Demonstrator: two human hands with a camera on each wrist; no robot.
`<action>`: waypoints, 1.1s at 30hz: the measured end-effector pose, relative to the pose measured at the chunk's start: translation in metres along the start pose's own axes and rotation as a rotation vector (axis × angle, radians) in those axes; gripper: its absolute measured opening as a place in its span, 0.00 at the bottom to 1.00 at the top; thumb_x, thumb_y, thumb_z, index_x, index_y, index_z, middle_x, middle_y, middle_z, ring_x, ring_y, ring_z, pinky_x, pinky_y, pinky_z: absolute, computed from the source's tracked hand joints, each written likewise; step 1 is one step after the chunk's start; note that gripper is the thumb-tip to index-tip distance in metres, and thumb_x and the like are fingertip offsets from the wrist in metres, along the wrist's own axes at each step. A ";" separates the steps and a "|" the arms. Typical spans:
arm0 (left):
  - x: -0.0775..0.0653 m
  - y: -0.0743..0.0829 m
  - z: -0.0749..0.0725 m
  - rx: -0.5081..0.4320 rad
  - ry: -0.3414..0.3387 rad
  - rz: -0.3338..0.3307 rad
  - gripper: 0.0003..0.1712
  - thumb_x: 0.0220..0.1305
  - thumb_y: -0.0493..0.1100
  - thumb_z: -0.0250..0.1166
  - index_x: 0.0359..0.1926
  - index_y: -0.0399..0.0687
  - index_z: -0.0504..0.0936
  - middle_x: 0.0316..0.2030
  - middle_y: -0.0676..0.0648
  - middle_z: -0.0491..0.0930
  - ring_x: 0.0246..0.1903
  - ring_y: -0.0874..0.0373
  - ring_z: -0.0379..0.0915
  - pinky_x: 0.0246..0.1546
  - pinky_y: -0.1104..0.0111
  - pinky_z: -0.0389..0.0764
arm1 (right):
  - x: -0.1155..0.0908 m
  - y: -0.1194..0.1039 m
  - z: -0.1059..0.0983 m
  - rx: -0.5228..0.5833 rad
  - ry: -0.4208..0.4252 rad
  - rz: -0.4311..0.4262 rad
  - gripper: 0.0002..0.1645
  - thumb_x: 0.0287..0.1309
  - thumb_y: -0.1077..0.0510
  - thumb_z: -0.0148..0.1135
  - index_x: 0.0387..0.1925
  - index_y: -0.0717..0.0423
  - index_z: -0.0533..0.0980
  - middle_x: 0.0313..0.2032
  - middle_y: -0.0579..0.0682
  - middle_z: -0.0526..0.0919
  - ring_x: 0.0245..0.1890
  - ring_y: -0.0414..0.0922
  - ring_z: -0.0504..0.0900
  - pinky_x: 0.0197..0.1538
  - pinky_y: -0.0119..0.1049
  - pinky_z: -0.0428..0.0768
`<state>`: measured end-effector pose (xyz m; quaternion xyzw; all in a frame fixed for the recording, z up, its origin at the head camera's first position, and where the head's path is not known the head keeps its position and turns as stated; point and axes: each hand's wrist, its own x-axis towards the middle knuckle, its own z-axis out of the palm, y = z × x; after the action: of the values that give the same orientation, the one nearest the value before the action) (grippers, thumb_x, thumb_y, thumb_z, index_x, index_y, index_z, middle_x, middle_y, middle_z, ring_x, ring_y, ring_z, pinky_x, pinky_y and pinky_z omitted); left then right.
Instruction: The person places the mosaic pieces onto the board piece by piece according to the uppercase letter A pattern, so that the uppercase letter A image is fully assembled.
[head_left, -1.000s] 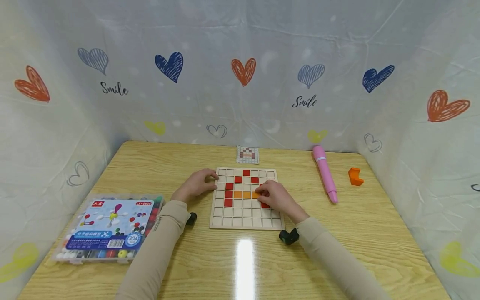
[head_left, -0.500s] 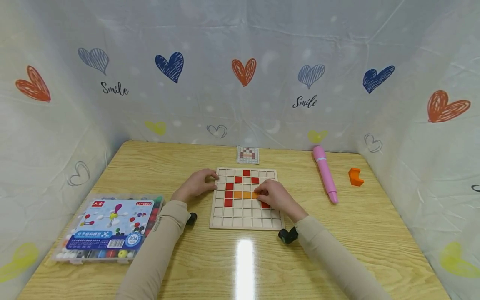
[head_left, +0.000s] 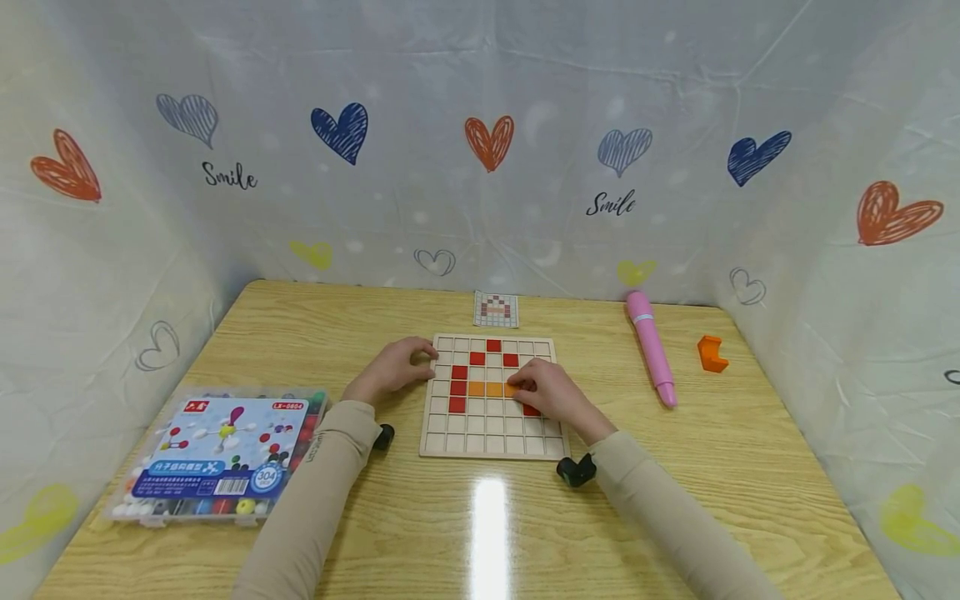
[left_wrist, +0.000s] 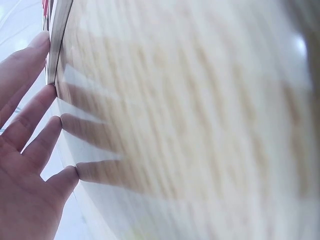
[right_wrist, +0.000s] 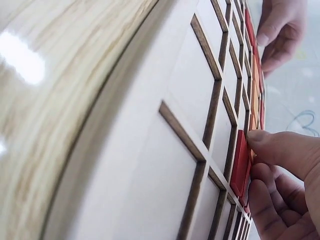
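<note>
A light wooden grid board [head_left: 493, 446] lies on the table with red square tiles and a row of orange tiles in its cells. My left hand [head_left: 393, 367] is at the board's left edge, its thumb and index finger touching the rim and the other fingertips on the table. Over the board's right half, my right hand [head_left: 553, 390] bends its fingers and pinches the rightmost orange tile [head_left: 510, 390] at its cell. Just beside those fingers sits a red tile [right_wrist: 240, 162], partly covered in the head view. The fingers hide some cells on that side.
Behind the board lies a small printed pattern card [head_left: 496, 310]. A clear case of molecular model parts [head_left: 225, 450] stands at the left. To the right are a pink pen-shaped object [head_left: 651, 350] and an orange notched piece [head_left: 711, 354]. Curtains enclose the table.
My right hand has shifted very slightly to the left over the rightmost orange tile. The left hand and the board stay where they were.
</note>
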<state>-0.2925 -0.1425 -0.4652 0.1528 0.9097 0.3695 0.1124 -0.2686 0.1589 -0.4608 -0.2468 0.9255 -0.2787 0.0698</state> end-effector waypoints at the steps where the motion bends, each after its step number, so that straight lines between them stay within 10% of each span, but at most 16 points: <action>1: 0.000 0.000 0.000 0.000 0.000 0.001 0.17 0.65 0.41 0.66 0.54 0.43 0.79 0.66 0.39 0.68 0.69 0.42 0.56 0.71 0.51 0.56 | 0.000 0.000 0.000 0.001 0.001 0.000 0.12 0.59 0.61 0.68 0.46 0.57 0.84 0.40 0.49 0.82 0.37 0.41 0.76 0.40 0.35 0.78; 21: 0.005 -0.001 0.000 0.048 -0.015 0.038 0.18 0.65 0.41 0.66 0.54 0.41 0.79 0.65 0.38 0.69 0.68 0.41 0.58 0.70 0.50 0.57 | -0.011 0.010 -0.015 0.025 0.120 0.015 0.16 0.61 0.59 0.66 0.50 0.60 0.82 0.42 0.53 0.80 0.38 0.44 0.78 0.44 0.40 0.81; 33: -0.012 0.011 -0.023 0.519 -0.087 0.282 0.23 0.71 0.47 0.59 0.62 0.41 0.75 0.68 0.40 0.66 0.69 0.42 0.57 0.71 0.41 0.46 | -0.031 0.039 -0.040 -0.218 0.200 -0.091 0.21 0.66 0.58 0.61 0.57 0.64 0.76 0.51 0.60 0.77 0.50 0.55 0.77 0.53 0.50 0.79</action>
<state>-0.2866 -0.1542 -0.4398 0.3170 0.9379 0.1296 0.0561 -0.2686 0.2214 -0.4493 -0.2654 0.9405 -0.2025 -0.0628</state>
